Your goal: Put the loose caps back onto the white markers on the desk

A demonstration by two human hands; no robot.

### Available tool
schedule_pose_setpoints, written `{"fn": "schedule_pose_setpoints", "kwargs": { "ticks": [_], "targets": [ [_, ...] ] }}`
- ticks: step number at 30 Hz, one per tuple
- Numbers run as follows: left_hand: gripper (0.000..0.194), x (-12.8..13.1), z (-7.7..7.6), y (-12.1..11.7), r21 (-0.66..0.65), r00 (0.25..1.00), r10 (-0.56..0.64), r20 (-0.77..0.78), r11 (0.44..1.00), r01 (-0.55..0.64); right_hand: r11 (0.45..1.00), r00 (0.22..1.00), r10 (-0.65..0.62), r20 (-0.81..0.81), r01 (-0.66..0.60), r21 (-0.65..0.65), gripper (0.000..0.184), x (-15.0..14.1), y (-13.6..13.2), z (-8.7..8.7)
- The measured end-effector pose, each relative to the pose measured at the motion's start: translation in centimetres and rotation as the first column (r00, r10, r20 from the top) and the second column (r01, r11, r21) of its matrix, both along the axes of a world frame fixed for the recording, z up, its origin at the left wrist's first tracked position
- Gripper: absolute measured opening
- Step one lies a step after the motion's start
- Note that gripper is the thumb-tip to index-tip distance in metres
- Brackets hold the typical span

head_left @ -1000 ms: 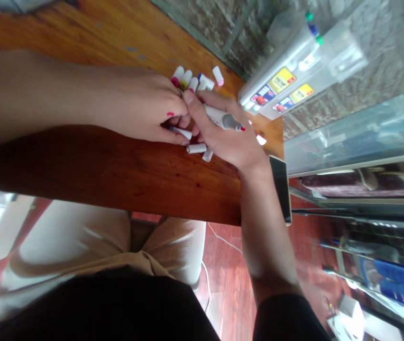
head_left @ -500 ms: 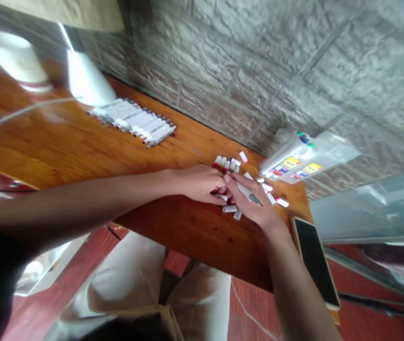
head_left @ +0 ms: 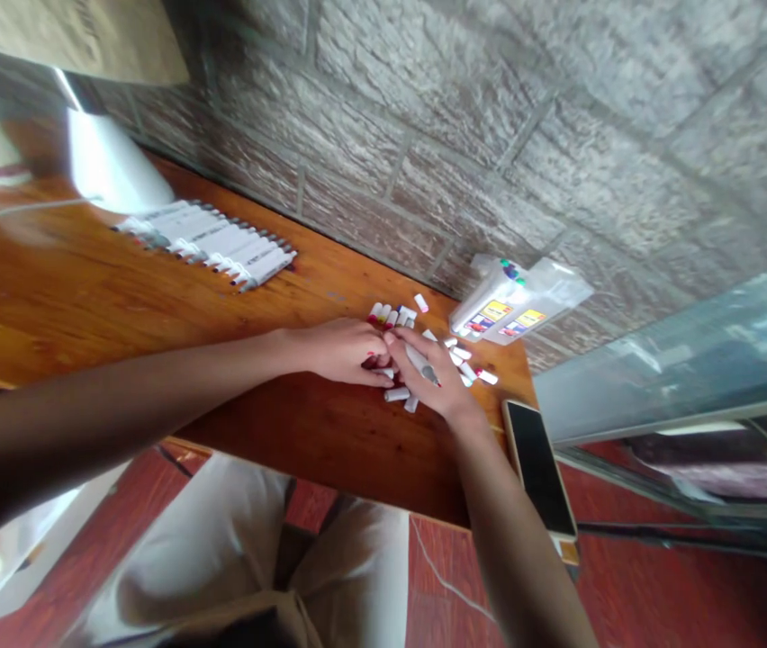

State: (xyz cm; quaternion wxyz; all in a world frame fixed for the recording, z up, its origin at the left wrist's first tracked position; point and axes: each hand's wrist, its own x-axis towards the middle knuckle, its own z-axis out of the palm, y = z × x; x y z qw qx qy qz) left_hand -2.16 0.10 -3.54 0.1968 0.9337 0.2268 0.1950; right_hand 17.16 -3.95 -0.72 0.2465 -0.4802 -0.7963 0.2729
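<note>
The right hand [head_left: 446,389] held 1 marker [head_left: 420,363]. The left hand [head_left: 345,350] touched it beside white caps [head_left: 396,394], its grip impossible to tell.

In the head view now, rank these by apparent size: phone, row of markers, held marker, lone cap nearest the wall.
1. Row of markers
2. Phone
3. Held marker, partly hidden
4. Lone cap
</note>
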Motion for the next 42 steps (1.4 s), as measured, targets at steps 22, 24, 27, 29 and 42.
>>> {"fn": "schedule_pose_setpoints", "kwargs": {
  "ticks": [22, 24, 27, 29, 42],
  "targets": [
    [0.027, 0.06, 0.42, 0.07, -0.03, 0.999, -0.029, -0.021, 0.999, 0.029, 0.998, 1.0, -0.003, -0.004, 0.003, 0.066, 0.032, -0.13, -0.06, -0.02],
    [0.025, 0.05, 0.45, 0.03, -0.017, 0.999, -0.042, -0.003, 0.999, 0.042, 0.995, 1.0, -0.011, 0.01, 0.01, 0.098, 0.033, -0.12, -0.06, -0.02],
    [0.026, 0.04, 0.41, 0.03, -0.01, 0.999, -0.038, -0.008, 0.999, 0.038, 0.993, 1.0, -0.005, 0.001, 0.005, 0.114, 0.036, -0.14, -0.05, -0.07],
    [0.027, 0.06, 0.41, 0.04, -0.025, 0.999, -0.032, -0.009, 0.999, 0.032, 0.995, 1.0, -0.007, -0.003, 0.007, 0.096, 0.038, -0.19, -0.01, -0.16],
    [0.028, 0.11, 0.1, 0.58, -0.025, 0.998, -0.058, 0.027, 0.998, 0.058, 0.994, 0.998, -0.023, -0.058, 0.029, 0.101, 0.035, -0.46, -0.13, -0.18]
  ]
}}
